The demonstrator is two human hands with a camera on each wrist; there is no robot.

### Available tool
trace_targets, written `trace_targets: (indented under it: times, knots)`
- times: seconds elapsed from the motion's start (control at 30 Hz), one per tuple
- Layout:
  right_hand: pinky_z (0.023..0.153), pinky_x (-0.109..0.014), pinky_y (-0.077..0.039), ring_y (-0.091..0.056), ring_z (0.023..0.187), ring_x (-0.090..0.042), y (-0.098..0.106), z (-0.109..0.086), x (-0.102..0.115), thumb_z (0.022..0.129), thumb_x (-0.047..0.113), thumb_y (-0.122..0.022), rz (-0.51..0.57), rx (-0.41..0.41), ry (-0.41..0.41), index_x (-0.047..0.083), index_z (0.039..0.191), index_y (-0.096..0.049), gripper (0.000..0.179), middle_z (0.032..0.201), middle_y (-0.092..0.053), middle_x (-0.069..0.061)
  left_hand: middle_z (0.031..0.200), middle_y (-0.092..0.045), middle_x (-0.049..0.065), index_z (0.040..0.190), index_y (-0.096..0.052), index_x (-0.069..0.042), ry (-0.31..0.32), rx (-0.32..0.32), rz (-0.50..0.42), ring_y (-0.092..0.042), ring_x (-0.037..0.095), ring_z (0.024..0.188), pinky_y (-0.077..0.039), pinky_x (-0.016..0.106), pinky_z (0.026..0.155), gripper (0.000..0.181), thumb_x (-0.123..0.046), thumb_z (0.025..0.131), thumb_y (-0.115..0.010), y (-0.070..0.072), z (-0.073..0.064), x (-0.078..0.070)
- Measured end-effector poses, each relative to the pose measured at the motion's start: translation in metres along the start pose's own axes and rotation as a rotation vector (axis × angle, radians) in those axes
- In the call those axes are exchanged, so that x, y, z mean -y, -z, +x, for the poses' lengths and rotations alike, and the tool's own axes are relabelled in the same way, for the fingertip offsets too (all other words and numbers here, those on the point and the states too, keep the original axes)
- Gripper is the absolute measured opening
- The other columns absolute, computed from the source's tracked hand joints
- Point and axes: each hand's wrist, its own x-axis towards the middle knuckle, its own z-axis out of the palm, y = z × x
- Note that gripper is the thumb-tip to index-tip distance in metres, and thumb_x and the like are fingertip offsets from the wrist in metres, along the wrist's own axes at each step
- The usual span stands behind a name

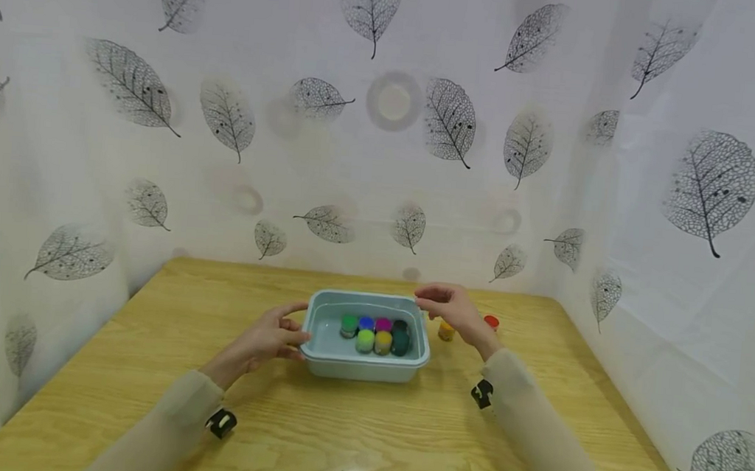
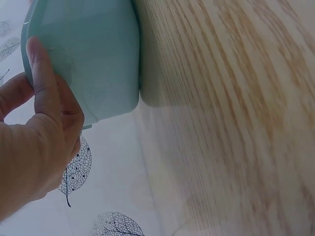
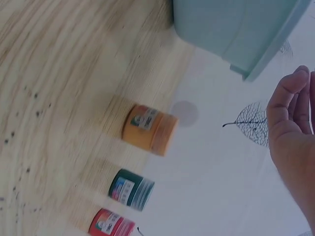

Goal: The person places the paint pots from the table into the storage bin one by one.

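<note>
Seven or so small jars (image 1: 365,341) sit toward the right of a pale blue-green tub (image 1: 360,371) on a wood-grain counter (image 1: 255,433), in what looks like a loading job partly done. A person's left hand (image 1: 269,339) steadies the tub's left end, its grip grasping the rim; the right hand (image 1: 454,313), its grip released and nothing visible in it, hovers by the rear right corner, fingers loosely bent. Next, the work would seem to call for lowering that hand to the orange jar (image 3: 150,129), nearest the tub, and pinching it around the sides. Beyond it stand a dark green jar (image 3: 125,189) and a red jar (image 3: 106,222), all three squat, upright and labelled, the dark green one's lid appearing clear. Inside the tub, colors run from green, blue and magenta to lime, ochre and deep green.
</note>
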Motion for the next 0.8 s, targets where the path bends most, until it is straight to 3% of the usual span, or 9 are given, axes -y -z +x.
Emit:
trace_targets:
  times: [0.1,0.3,0.5,0.67,0.8]
  knots:
    - [0.082,-0.046,-0.056,-0.061,0.086,-0.019,0.008,-0.001,-0.004,0.092,0.025,-0.071,-0.003,-0.031,-0.028,0.006,0.118,-0.068,0.032,0.116,-0.069,-0.015,0.104,-0.051,0.014,0.153,-0.027,-0.008,0.0,-0.006,-0.008,-0.063,0.023,0.083,-0.063,0.038,0.077,0.072,0.001,0.092,-0.064,0.0,0.001,0.001]
    - [0.074,-0.033,-0.054,-0.06,0.083,-0.015,0.021,-0.004,-0.017,0.093,0.026,-0.069,-0.079,-0.079,-0.072,0.004,0.12,-0.066,0.035,0.115,-0.069,-0.012,0.106,-0.052,0.016,0.153,-0.028,-0.009,0.009,-0.011,-0.013,-0.063,0.025,0.085,-0.063,0.037,0.075,0.071,0.001,0.092,-0.064,0.001,0.001,0.002]
    - [0.091,-0.041,-0.055,-0.063,0.106,-0.027,0.034,-0.008,-0.035,0.095,0.021,-0.066,-0.126,-0.101,-0.086,-0.001,0.126,-0.061,0.039,0.128,-0.061,-0.024,0.105,-0.052,0.015,0.152,-0.03,-0.009,0.011,-0.02,-0.013,-0.063,0.023,0.083,-0.063,0.04,0.076,0.07,0.001,0.091,-0.064,-0.001,0.001,0.001]
    - [0.102,-0.046,-0.051,-0.061,0.113,-0.028,0.042,-0.014,-0.046,0.093,0.018,-0.068,-0.175,-0.093,-0.143,-0.003,0.13,-0.059,0.043,0.133,-0.058,-0.025,0.105,-0.052,0.016,0.152,-0.029,-0.008,0.005,-0.006,-0.008,-0.063,0.023,0.083,-0.063,0.038,0.075,0.071,0.0,0.091,-0.065,-0.003,0.001,0.0]
    - [0.103,-0.047,-0.05,-0.057,0.119,-0.034,0.046,-0.016,-0.05,0.091,0.014,-0.069,-0.196,-0.057,-0.132,-0.003,0.129,-0.059,0.043,0.133,-0.058,-0.025,0.105,-0.051,0.016,0.153,-0.027,-0.008,-0.004,0.001,-0.002,-0.063,0.023,0.083,-0.063,0.036,0.074,0.072,0.0,0.092,-0.064,-0.002,0.0,0.0]
